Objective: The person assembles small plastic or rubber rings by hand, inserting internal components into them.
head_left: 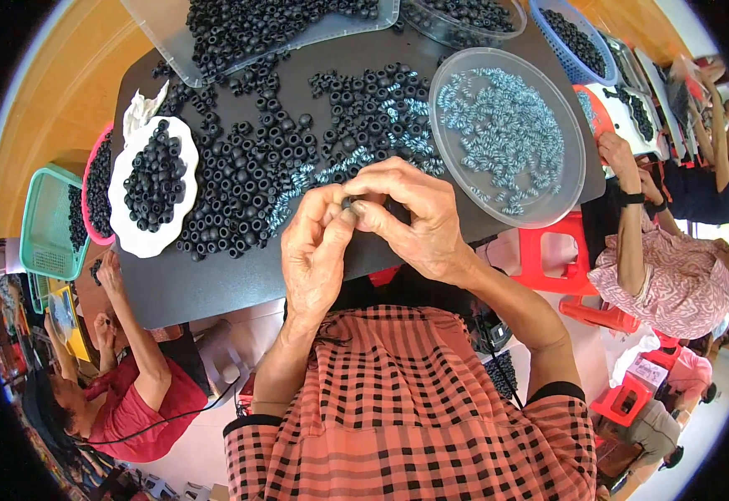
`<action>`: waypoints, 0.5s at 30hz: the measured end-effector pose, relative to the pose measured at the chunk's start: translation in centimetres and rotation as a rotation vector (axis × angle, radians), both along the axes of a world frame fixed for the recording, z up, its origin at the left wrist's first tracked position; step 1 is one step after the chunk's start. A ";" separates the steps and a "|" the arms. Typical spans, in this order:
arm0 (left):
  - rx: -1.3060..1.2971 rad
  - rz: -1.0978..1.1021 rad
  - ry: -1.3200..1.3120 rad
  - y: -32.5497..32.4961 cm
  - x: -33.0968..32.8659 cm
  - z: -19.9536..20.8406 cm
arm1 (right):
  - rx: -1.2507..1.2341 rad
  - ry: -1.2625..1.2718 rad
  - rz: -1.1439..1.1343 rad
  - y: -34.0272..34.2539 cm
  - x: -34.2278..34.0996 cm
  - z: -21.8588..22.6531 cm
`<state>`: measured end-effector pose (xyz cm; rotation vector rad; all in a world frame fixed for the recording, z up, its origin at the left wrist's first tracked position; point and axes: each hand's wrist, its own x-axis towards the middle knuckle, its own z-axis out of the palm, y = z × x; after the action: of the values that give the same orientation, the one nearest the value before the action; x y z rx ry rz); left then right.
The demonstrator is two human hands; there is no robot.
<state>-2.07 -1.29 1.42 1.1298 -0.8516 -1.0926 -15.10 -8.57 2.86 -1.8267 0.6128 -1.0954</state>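
Note:
My left hand [316, 250] and my right hand [418, 213] meet over the near edge of the table. Between their fingertips is a small black round part [349, 203], mostly covered by the fingers. Both hands are closed on it. Beyond them lie many loose black hollow parts [252, 171], spread over the dark tabletop. Small metal springs [339, 169] are scattered among these, close to my fingers. To the right of my hands, a clear round tub lid or tray [577, 188] holds a heap of springs [506, 125].
A scalloped white plate [149, 244] of black parts stands left, beside a crumpled white cloth [141, 108]. A clear bin [160, 42] of black parts is at the back. Co-workers sit left [143, 401] and right [673, 271]. Red stools [548, 280] stand right, below the table.

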 end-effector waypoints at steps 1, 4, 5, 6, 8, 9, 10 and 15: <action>-0.018 -0.006 0.027 0.0 0.0 -0.1 | -0.014 0.007 -0.005 0.0 0.0 0.0; -0.023 -0.005 0.046 -0.1 0.1 0.0 | -0.030 0.062 0.020 0.0 -0.4 0.0; -0.023 -0.003 0.046 -0.2 0.0 0.1 | -0.031 0.062 0.022 0.0 -0.4 0.1; -0.015 0.006 0.054 -0.2 -0.1 0.3 | -0.056 0.097 0.011 0.2 -0.5 0.3; -0.008 0.015 0.062 -0.2 0.0 0.4 | -0.083 0.132 0.000 0.4 -0.5 0.4; 0.036 0.023 0.060 -0.2 0.1 0.3 | -0.144 0.150 -0.018 0.4 -0.4 0.4; 0.080 0.030 0.058 -0.2 0.2 0.2 | -0.205 0.167 -0.036 0.5 -0.3 0.3; 0.017 0.005 0.105 -0.3 0.1 0.6 | -0.344 0.195 -0.066 0.1 0.3 -0.4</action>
<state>-1.95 -1.56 1.97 1.0780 -0.7577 -1.1467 -14.82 -8.49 2.44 -2.2436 0.6309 -1.1267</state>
